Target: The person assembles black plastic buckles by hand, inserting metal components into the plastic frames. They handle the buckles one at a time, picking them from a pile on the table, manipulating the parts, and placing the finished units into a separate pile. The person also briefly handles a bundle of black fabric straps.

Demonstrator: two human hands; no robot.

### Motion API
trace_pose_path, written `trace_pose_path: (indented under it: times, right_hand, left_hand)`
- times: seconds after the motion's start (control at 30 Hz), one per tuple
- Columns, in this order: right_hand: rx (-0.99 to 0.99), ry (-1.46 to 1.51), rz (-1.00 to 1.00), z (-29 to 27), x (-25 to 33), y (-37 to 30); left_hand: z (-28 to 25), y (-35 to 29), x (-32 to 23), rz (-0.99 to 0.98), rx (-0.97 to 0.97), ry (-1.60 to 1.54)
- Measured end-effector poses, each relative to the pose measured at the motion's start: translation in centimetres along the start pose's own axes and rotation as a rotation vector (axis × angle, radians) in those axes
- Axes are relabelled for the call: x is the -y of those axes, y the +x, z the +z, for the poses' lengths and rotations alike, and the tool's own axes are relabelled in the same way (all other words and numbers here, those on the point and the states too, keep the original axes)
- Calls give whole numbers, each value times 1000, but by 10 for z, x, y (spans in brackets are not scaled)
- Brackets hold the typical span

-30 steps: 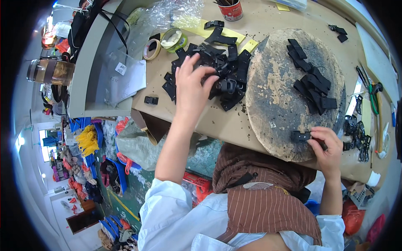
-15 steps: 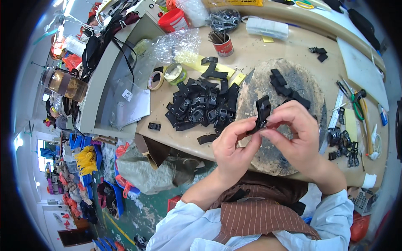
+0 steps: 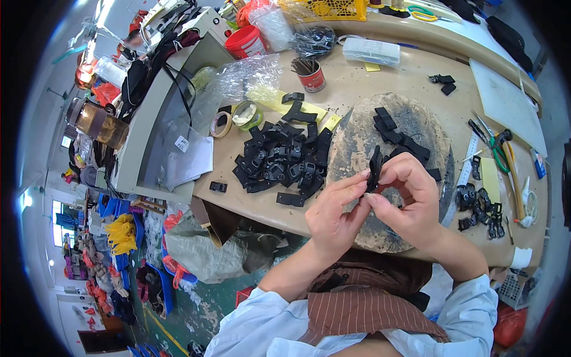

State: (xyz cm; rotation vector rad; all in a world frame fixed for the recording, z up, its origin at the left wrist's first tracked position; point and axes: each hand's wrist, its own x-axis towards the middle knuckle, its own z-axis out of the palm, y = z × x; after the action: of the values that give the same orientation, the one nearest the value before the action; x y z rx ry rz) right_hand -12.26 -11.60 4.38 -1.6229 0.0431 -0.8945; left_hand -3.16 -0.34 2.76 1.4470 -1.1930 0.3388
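A short black strap with what looks like a buckle [image 3: 375, 166] stands upright between my hands, over the near part of a round, worn stone-like block [image 3: 351, 134]. My left hand [image 3: 334, 219] pinches its lower end from the left. From the right, the thumb and forefinger of my right hand [image 3: 410, 202] close on the same piece; the fingers hide its lower part. More black straps [image 3: 401, 140] lie on the block behind my hands. Left of the block is a heap of black straps with buckles [image 3: 282, 157], with one loose buckle [image 3: 218, 187] apart from it.
Right of the block lie loose buckles [image 3: 476, 205], green-handled pliers [image 3: 498, 153], a hammer [image 3: 515, 178] and a steel ruler [image 3: 467, 163]. Behind the heap stand a red can of rods [image 3: 312, 78], an open green tin [image 3: 247, 114] and a tape roll [image 3: 220, 124]. A grey-green sack [image 3: 205, 247] lies below the table's edge.
The strap piece has turned more edge-on, and my fingers have shifted on it. My right hand has moved slightly left and down. The view has shifted a little.
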Motion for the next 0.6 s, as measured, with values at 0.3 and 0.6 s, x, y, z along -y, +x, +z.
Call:
trace_pose_path:
  times: [0.3, 0.6]
  right_hand:
    - [5, 22, -45, 4, -1, -2]
    - [40, -14, -89, 1, -3, -1]
  left_hand:
    - [-2, 2, -1, 54, -24, 8]
    - [-4, 2, -1, 86, -27, 19]
